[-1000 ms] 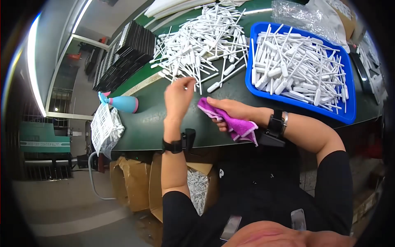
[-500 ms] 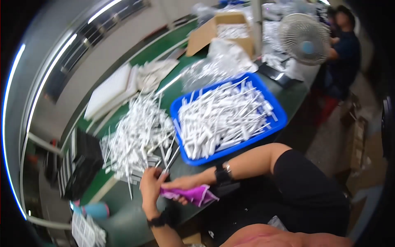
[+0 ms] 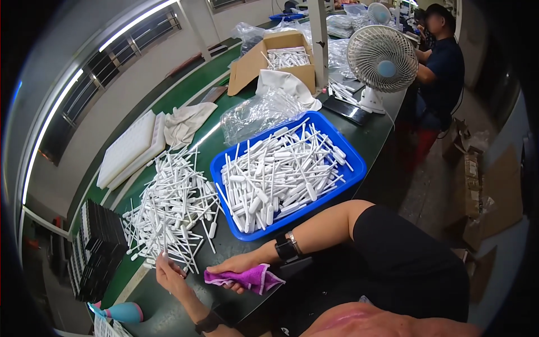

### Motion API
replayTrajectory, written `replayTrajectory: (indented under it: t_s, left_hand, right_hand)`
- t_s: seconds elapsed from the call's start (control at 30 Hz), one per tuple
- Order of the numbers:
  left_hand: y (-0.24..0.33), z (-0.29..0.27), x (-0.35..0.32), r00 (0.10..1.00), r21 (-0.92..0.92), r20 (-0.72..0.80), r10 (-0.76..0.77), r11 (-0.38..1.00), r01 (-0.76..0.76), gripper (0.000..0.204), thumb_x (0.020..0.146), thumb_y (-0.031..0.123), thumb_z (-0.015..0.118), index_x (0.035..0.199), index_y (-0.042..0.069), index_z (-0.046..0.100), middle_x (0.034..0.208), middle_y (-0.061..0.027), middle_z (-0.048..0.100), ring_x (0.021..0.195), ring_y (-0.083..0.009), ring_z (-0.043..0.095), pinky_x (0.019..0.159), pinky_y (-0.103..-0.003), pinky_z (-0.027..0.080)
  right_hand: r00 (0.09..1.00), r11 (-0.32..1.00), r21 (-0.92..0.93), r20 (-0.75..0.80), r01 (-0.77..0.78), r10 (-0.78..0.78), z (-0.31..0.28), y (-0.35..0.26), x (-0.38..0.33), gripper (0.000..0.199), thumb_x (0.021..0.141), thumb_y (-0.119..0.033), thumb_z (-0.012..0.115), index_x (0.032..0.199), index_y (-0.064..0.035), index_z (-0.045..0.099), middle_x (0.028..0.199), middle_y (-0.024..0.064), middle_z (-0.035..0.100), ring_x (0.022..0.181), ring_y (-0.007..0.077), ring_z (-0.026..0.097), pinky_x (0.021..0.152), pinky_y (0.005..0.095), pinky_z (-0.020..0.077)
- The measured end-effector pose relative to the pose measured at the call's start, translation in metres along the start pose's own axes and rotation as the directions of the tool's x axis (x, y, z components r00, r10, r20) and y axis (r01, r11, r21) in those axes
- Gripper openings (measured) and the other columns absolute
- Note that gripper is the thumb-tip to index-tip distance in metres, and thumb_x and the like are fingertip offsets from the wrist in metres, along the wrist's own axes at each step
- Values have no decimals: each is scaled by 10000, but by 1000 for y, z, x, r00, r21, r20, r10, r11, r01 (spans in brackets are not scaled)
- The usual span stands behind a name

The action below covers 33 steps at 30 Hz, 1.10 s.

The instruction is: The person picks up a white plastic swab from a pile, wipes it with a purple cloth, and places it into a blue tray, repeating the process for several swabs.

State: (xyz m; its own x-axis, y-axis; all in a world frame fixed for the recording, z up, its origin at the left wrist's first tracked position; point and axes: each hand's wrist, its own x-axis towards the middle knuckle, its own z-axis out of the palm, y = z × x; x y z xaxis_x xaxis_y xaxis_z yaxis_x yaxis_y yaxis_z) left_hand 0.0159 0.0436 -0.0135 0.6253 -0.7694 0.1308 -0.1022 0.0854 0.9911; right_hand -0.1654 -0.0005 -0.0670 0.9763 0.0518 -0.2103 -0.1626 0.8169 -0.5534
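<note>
My right hand [image 3: 242,265] is closed round a purple cloth [image 3: 255,279] with pale edging, over the table's near edge. Whether anything lies inside its folds is hidden. To its left, my left hand [image 3: 172,275] is at the near edge of a loose pile of white plastic sticks [image 3: 174,208], each with a thicker, paddle-like end. Its fingers are closed in a pinch, and one white stick rises from the fingertips. A blue tray [image 3: 355,164], heaped with the same kind of sticks, stands right of the pile.
Black stacked trays [image 3: 95,247] and a light-blue bottle [image 3: 124,312] are at the left. Behind lie white foam slabs [image 3: 128,147], a rag [image 3: 188,123], clear plastic bags [image 3: 252,118] and an open cardboard box [image 3: 300,74]. A fan [image 3: 382,59] stands far right, near another person [image 3: 443,73].
My left hand has moved away from the cloth, leftward to the pile's edge. My right hand still grips the cloth. The whole view has shifted.
</note>
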Motion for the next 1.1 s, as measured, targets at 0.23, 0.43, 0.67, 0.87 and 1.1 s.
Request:
replayTrajectory:
  t_s: [0.23,0.43,0.67,0.87,1.1]
  left_hand:
    - [14,15,-38,1000,-224,-3,11,974,-12,260,953,182,522,1098,-26,581,766,5,509,645,-43,480,566,-181,433]
    - [-15,11,-87,995,-399,-49,-82,915,55,254,953,164,518,1131,-18,531,837,-12,521,733,-85,512,673,-220,463]
    - [-47,7,-97,985,-535,-19,-169,834,133,287,944,121,509,1189,-21,463,873,-42,531,766,-116,504,690,-261,436]
    - [-37,28,-98,976,-594,-156,-154,804,31,211,944,117,525,1125,9,527,877,-47,577,740,-101,553,703,-255,497]
    - [-33,24,-109,973,-585,-186,-136,811,2,207,947,109,515,1120,-4,521,927,-41,562,738,-91,540,709,-258,493]
  right_hand:
    - [1000,999,47,-22,10,-9,2,7,-4,529,909,-598,421,775,-90,492,637,22,472,509,159,487,503,304,457]
    - [994,975,199,22,98,-105,-9,9,-2,546,923,-589,392,839,-68,533,654,34,488,539,168,496,531,325,469]
    - [991,975,198,61,105,-119,-17,1,6,538,953,-525,383,992,-24,574,695,46,513,586,176,515,581,329,492]
    - [999,955,298,45,5,-19,-2,-12,-15,498,954,-515,397,936,-34,529,658,25,471,547,148,431,572,295,412]
    - [999,968,250,-43,25,-15,6,-9,-18,493,965,-499,382,912,-33,531,663,35,491,555,161,461,593,312,440]
